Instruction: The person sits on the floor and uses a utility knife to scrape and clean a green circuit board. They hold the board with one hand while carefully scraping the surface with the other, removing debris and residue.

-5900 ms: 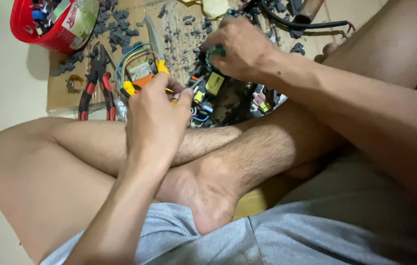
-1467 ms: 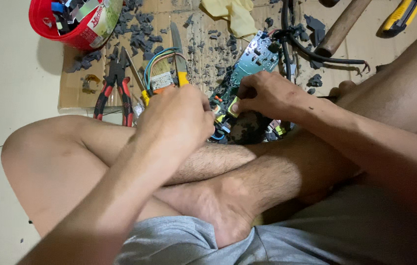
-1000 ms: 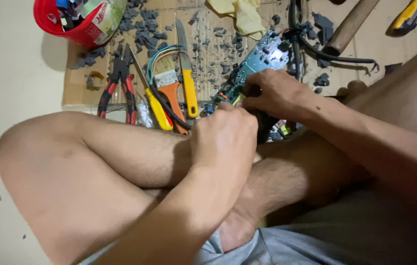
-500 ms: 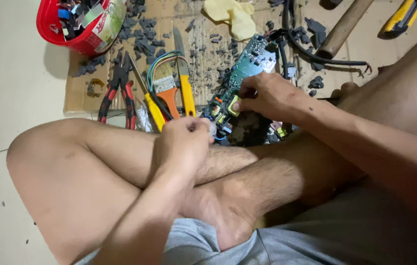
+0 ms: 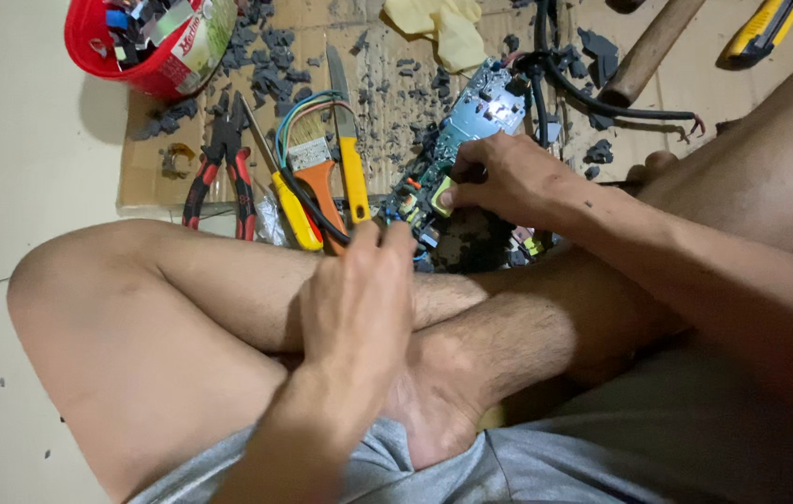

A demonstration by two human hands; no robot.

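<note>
Up from the crossed shins comes the left hand (image 5: pixel 359 299), fingers loosely spread, nothing gripped, now reaching toward the yellow-handled tools (image 5: pixel 298 210). Just beyond, the right hand (image 5: pixel 499 177) pinches the near end of the green circuit board (image 5: pixel 471 121), pinning it against the cardboard (image 5: pixel 144 173), seemingly to steady it. Far left sits the red bucket (image 5: pixel 98 56).

I see my two bare arms without sleeves, my left hand (image 5: pixel 354 299) and right hand (image 5: pixel 499 177) without gloves, bare crossed legs, bare foot, and grey shorts (image 5: pixel 546 467).
</note>
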